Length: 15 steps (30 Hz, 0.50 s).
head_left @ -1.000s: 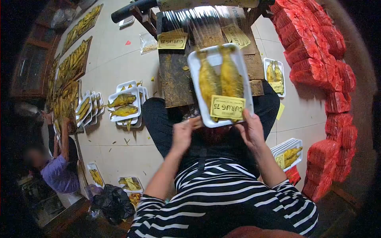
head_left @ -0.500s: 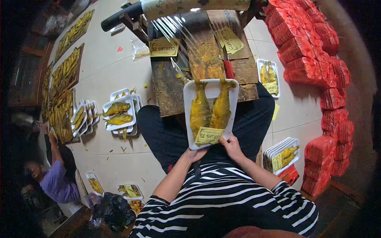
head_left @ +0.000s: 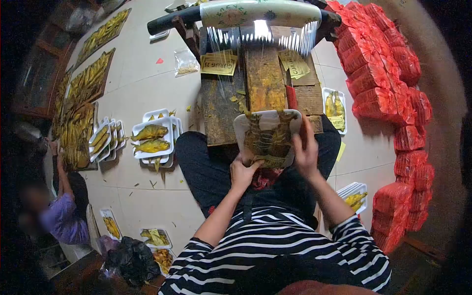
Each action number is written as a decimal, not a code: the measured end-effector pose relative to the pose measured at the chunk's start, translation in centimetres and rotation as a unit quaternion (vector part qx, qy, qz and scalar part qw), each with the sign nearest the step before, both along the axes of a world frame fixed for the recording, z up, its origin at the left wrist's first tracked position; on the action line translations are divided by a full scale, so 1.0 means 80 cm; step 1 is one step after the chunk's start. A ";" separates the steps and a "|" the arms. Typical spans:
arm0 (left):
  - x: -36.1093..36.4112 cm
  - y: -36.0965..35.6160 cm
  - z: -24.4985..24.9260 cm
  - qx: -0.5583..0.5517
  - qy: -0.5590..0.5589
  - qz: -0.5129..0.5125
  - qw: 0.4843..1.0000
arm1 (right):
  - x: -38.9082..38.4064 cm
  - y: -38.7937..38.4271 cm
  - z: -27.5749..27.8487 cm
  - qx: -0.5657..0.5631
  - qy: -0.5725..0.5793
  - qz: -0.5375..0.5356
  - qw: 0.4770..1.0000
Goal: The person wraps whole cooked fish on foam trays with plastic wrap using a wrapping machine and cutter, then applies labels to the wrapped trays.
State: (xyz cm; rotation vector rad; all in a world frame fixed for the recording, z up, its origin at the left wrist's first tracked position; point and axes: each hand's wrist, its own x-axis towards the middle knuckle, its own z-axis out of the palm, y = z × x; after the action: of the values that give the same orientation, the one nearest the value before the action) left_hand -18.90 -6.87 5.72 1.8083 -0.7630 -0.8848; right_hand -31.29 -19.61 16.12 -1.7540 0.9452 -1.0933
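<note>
A white foam tray [head_left: 239,129] of yellow fish [head_left: 268,135] is held above my lap, tilted, with clear film over it. Glare on the film blurs the fish. My left hand [head_left: 243,174] grips the tray's lower left edge, thumb on the front near a yellow label [head_left: 270,160]. My right hand [head_left: 307,152] is at the tray's right side, fingers stretched upward and slightly smeared; whether it touches the film cannot be made out. Film hangs from a roll [head_left: 260,14] over the stained wooden board [head_left: 265,78] in front of me.
A red-handled knife [head_left: 291,97] and yellow labels [head_left: 219,64] lie on the board. Stacked fish trays [head_left: 153,140] stand left, others [head_left: 351,194] right. Red-wrapped packs [head_left: 376,105] line the right side. Fish racks [head_left: 91,81] and a person in a purple sleeve [head_left: 69,219] are at left.
My right hand has moved from the tray's lower right corner up along its right side. The tray has tilted, and my left hand has shifted to its lower left edge.
</note>
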 end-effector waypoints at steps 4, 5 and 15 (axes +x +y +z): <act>0.033 -0.029 0.105 -0.255 0.034 0.014 0.966 | 0.017 -0.078 0.050 0.159 0.027 0.204 0.966; 0.059 -0.051 0.130 -0.333 0.111 -0.020 0.936 | 0.023 -0.079 0.057 0.104 0.034 0.166 0.980; 0.169 -0.159 0.228 -0.064 0.145 -0.116 0.980 | -0.019 -0.005 0.099 -0.026 0.012 0.308 0.951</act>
State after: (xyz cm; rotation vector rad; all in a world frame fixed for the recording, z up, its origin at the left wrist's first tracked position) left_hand -5.38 -19.62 23.99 1.4553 -0.8305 -1.1950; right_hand -32.80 -19.99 24.08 -1.9206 0.3296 -0.6888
